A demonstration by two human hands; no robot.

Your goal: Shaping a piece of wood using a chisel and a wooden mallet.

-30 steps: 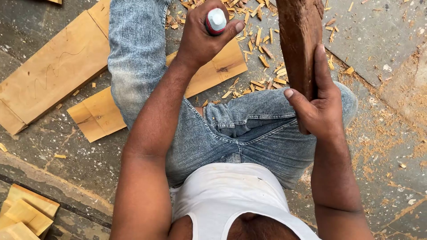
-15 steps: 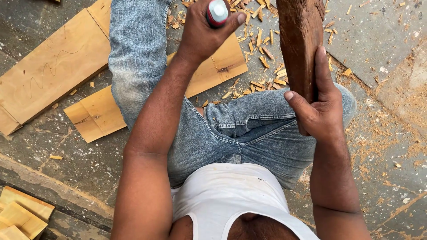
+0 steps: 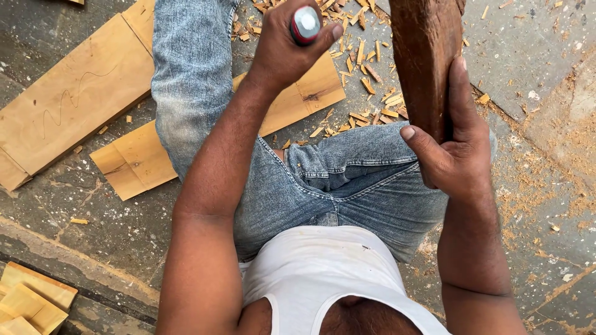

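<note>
My left hand (image 3: 287,48) is raised near the top of the view, fist closed around a tool handle (image 3: 305,25) with a red grip and a silver end cap; the rest of the tool is hidden behind the hand. My right hand (image 3: 456,141) grips a dark brown block of wood (image 3: 422,59) held upright, fingers along its right side and thumb across its near face. I sit on a concrete floor in faded blue jeans (image 3: 323,180) and a white vest, left leg stretched forward.
Pale wooden boards (image 3: 74,99) lie flat on the floor to the left, one under my left leg. Several wood chips (image 3: 366,80) are scattered between my hands. More board offcuts (image 3: 28,301) sit at the bottom left. Sawdust (image 3: 559,142) covers the floor at right.
My left hand with the tool has risen slightly toward the top of the view. The right hand and the wood block have stayed put.
</note>
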